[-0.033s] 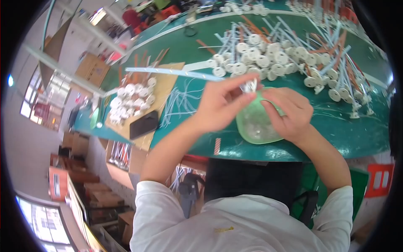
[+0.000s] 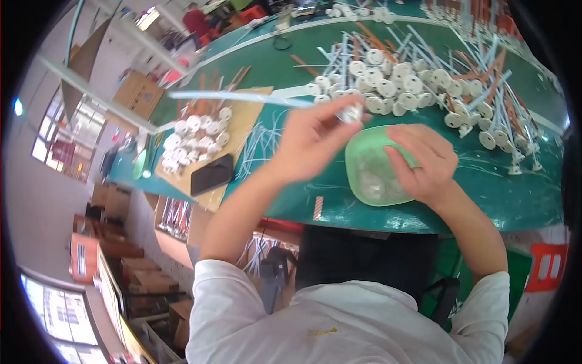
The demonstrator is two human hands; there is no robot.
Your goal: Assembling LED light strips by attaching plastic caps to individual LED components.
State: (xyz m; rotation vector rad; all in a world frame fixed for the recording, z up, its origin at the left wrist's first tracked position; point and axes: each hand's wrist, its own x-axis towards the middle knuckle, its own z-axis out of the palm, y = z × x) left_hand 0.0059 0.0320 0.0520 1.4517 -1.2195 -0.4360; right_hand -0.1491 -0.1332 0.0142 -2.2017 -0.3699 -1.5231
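My left hand point(image 2: 309, 142) is closed around a light-blue strip with a white end piece point(image 2: 350, 113). The strip point(image 2: 230, 96) reaches out to the left, and the end piece shows at my fingertips, blurred. Just to the right, my right hand point(image 2: 426, 159) hangs over the right side of a pale green bowl point(image 2: 354, 182). Its fingers are curled in towards the thumb; whether something small is between them is hidden. Inside the bowl lie small, clear or greyish bits, too small to name.
Beyond the bowl is a big pile of white round-ended pieces point(image 2: 388, 85) with blue and brown strips. At left, a smaller pile point(image 2: 197, 136) and a black phone point(image 2: 212, 175) lie on cardboard point(image 2: 245, 115). Thin pale strips point(image 2: 259, 145) lie beside it on the green table point(image 2: 285, 206).
My left hand has moved slightly left with the strip, away from my right hand, so the gap between them is wider. My right hand stays almost in place over the bowl.
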